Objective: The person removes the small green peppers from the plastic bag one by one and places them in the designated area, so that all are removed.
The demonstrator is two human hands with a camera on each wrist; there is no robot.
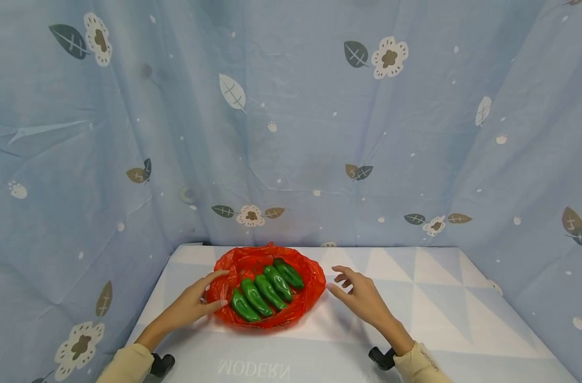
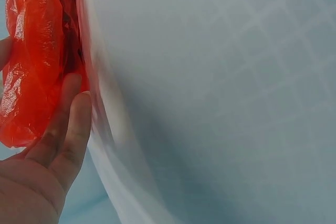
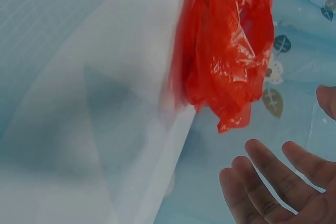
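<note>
Several green peppers [image 1: 266, 291] lie in a slanting row inside an open red plastic bag [image 1: 300, 314], its rim spread wide around them. At the bag's left side, my left hand [image 1: 192, 302] has its fingers extended against the plastic. The left wrist view shows these fingers [image 2: 79, 124] fairly straight and touching the red side. My right hand [image 1: 365, 298] hovers just off the bag's right edge, fingers loosely spread and holding nothing. A gap between the right fingers [image 3: 281, 179] and the red plastic [image 3: 226, 61] shows in the right wrist view.
The bag sits toward the back of a table covered with a pale patterned cloth [image 1: 439, 303]. Blue curtains [image 1: 291, 133] with flowers and leaves hang behind and along both sides. A black wrist mount [image 1: 382, 359] is strapped below each hand.
</note>
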